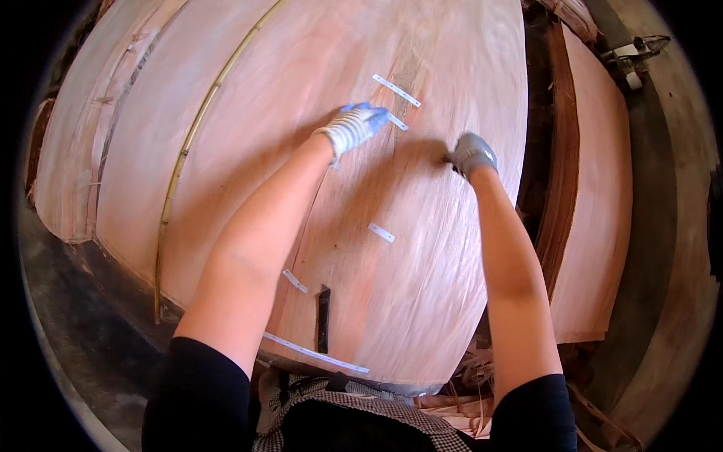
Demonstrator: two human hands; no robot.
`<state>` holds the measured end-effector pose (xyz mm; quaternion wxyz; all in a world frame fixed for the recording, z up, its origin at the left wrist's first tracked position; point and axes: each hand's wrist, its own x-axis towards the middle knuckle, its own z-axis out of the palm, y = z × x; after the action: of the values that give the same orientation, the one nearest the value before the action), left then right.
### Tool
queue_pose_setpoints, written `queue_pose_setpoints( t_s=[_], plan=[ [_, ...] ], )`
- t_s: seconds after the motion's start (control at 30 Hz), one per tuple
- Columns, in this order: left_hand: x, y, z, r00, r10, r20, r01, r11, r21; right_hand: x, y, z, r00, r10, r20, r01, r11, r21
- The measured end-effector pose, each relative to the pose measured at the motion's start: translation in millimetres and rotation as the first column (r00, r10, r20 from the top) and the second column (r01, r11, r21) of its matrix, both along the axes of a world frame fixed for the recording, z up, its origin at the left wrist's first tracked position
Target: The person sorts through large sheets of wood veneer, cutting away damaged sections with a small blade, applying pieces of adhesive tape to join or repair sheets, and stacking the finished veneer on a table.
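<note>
the left hand (354, 124) in a white and blue glove lies flat with fingers spread on the big thin wood sheet (301, 151), touching a small white tape strip (397, 121). the right hand (472, 154) looks curled shut, maybe pinching something, near the sheet's right edge.

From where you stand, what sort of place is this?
Probably a veneer or plywood workshop. A big thin wood veneer sheet lies on a stack, patched with pale tape strips. The gloved left hand and right hand press on it, and more veneer sheets lie alongside.
</note>
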<state>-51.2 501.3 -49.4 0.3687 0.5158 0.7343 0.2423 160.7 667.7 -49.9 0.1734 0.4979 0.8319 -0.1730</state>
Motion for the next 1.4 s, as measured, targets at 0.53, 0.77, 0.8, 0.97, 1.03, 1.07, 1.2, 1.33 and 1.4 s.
queue_pose_setpoints(
  t_s=[0.53,0.77,0.8,0.97,1.03,1.07,1.2,1.33,1.4],
  plan=[
    [150,-460,4,0.896,-0.132,-0.424,0.19,0.977,0.096,43,-440,-6,0.871,-0.018,-0.491,0.099,0.985,0.14],
    [151,-478,-18,0.842,-0.255,-0.475,0.371,0.913,0.168,98,-503,33,0.792,0.208,-0.574,0.0,0.94,0.341],
    [155,-479,-21,0.839,-0.257,-0.479,0.373,0.913,0.164,102,-522,15,0.792,0.288,-0.538,-0.108,0.934,0.34],
    [153,-484,-24,0.848,-0.231,-0.478,0.359,0.913,0.196,125,-580,-3,0.932,0.281,-0.231,-0.189,0.916,0.354],
    [148,-486,-21,0.862,-0.247,-0.442,0.365,0.908,0.204,164,-562,2,0.978,0.002,-0.209,0.039,0.98,0.196],
    [142,-485,-22,0.901,-0.227,-0.37,0.335,0.905,0.261,188,-558,-2,0.973,0.095,-0.21,-0.029,0.954,0.298],
    [90,-523,30,0.724,0.416,-0.55,-0.27,0.905,0.33,220,-553,3,0.961,0.052,-0.272,0.06,0.92,0.387],
    [-6,-649,-31,0.443,0.676,-0.588,-0.856,0.513,-0.056,228,-552,2,0.971,0.022,-0.239,0.043,0.965,0.26],
    [-19,-667,-50,0.601,0.751,-0.273,-0.788,0.614,-0.045,225,-542,8,0.952,0.02,-0.305,0.054,0.971,0.234]
  ],
)
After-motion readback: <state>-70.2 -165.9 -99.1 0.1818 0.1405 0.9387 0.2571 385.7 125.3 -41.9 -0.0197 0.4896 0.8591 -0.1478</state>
